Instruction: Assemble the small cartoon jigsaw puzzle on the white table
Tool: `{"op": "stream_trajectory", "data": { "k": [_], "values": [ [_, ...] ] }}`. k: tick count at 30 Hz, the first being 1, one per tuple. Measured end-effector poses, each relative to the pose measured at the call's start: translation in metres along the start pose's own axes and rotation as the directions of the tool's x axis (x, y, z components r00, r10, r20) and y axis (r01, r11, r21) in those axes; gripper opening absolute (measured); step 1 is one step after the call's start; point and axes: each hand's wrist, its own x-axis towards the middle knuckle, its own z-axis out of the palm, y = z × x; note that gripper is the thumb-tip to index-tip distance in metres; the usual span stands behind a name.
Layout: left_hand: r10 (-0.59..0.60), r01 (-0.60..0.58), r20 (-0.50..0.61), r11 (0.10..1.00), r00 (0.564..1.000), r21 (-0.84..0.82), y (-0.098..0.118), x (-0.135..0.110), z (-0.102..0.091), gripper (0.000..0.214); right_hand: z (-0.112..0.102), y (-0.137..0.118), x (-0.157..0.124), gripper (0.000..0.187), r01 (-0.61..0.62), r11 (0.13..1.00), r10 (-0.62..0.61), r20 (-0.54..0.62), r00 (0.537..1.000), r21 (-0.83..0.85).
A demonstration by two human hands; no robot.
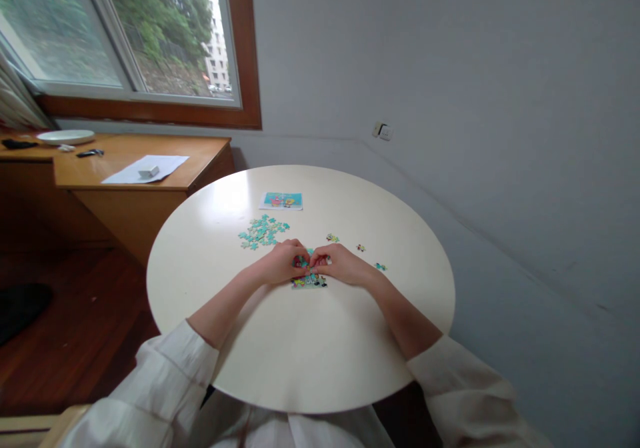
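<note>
A partly joined jigsaw puzzle (309, 281) lies flat on the round table, close in front of me. My left hand (286, 261) is curled over its left side, thumb and fingers closed on the pieces there. From the right, my right hand (336, 262) meets it with thumb and forefinger pinched at the puzzle's upper part. The fingertips of both hands nearly touch, and they hide the small piece between them. Beyond my left hand is a heap of loose turquoise puzzle pieces (262, 231). Farther back lies a picture card (281, 200) with colourful cartoon figures.
Right of my hands lie a few loose pieces: a yellowish cluster (333, 238), a small piece (361, 248) and a blue one (381, 267). The white round table (210, 301) stands near a wooden desk (210, 151) holding paper (125, 170) and a white plate (66, 137).
</note>
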Motion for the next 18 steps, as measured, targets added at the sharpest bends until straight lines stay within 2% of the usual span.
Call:
{"op": "stream_trajectory", "data": {
  "k": [6, 11, 15, 18],
  "values": [
    [-0.006, 0.006, -0.001, 1.0, 1.0, -0.006, 0.002, -0.001, -0.001, 0.021, 0.0, -0.006, -0.002, 0.004, 0.005, 0.996, -0.006, -0.015, 1.0, -0.088],
    [-0.014, 0.014, -0.001, 1.0, 1.0, -0.011, 0.002, -0.001, -0.001, 0.02, -0.003, -0.003, -0.002, 0.008, 0.03, 0.996, -0.034, -0.04, 0.999, -0.086],
    [-0.033, 0.033, -0.026, 0.999, 0.999, -0.028, 0.005, -0.001, -0.003, 0.018, -0.01, 0.012, 0.0, 0.016, 0.025, 0.998, -0.035, -0.177, 0.984, -0.062],
    [0.001, -0.003, -0.043, 0.999, 0.999, -0.047, 0.009, -0.002, -0.005, 0.018, -0.016, 0.023, 0.001, 0.021, 0.002, 0.999, -0.017, -0.284, 0.959, -0.052]
  ]
}}
